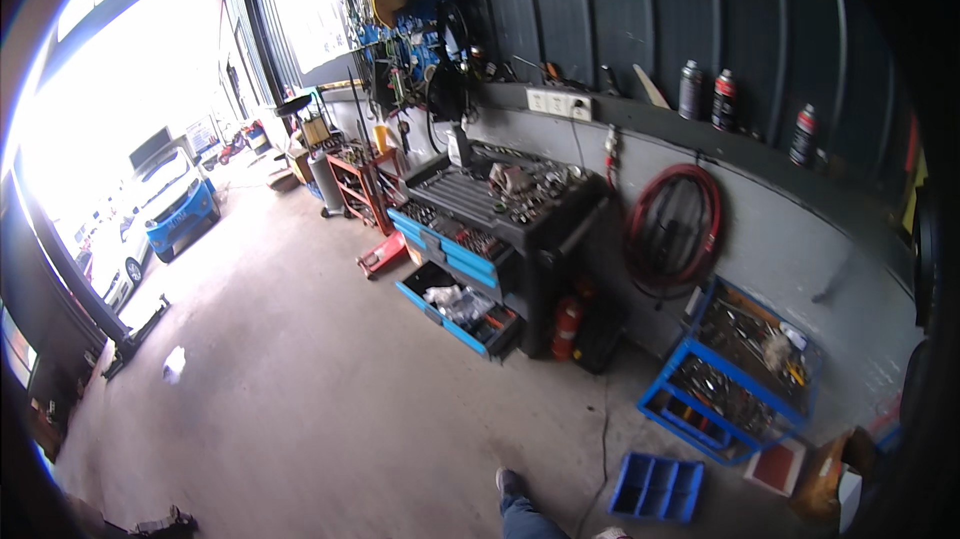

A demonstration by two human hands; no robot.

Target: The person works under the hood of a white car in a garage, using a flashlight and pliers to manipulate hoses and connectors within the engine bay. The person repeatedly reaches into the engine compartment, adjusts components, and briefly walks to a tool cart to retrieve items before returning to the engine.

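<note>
Neither of my hands shows in the picture. My shoe and trouser leg (522, 511) come in at the lower edge, on the concrete floor. Ahead stands a black and blue tool cabinet (455, 184) with tools and a crumpled cloth (508, 179) on its top. Two of its drawers are pulled out; the lower drawer (437, 317) holds clear plastic bags. Toward the right, a blue metal toolbox (655, 404) full of loose tools sits by the wall. Nearer to me, a blue divided tray (657, 487) lies on the floor.
A red hose (712, 201) hangs coiled on the wall. Spray cans (690, 91) stand on the ledge. A red fire extinguisher (566, 327) is beside the cabinet. A cable (601, 449) runs over the floor. Beyond a red tool cart (362, 184), a blue and white car (180, 201) stands at the bright opening.
</note>
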